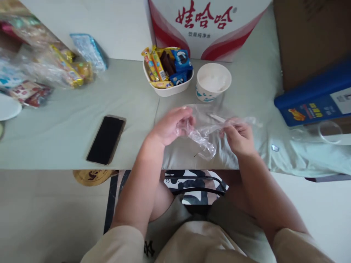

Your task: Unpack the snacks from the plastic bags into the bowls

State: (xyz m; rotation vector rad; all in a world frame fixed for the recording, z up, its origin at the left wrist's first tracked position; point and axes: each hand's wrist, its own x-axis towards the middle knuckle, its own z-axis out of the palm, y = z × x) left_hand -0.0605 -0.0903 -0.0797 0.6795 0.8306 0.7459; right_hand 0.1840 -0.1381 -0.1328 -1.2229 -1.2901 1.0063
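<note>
Between my hands a crumpled clear plastic bag [204, 140] is stretched over the near part of the cloth-covered table. My left hand [175, 126] curls its fingers around the bag's left side. On the other side my right hand [239, 136] pinches the plastic between thumb and fingers. A thin white strip [217, 117] shows by the right fingertips; whether it lies inside the bag I cannot tell. Just beyond the hands stands a paper cup [210, 91] with something whitish inside. Beside it a white bowl [172, 91] holds several wrapped snacks [164, 65].
A phone [106, 139] lies to the left. Packaged snacks in plastic [55, 69] crowd the far left. A white carton with red markings [208, 22] stands at the back. On the right are a blue box [309, 98], a cardboard box [309, 40] and a clear cup [329, 131].
</note>
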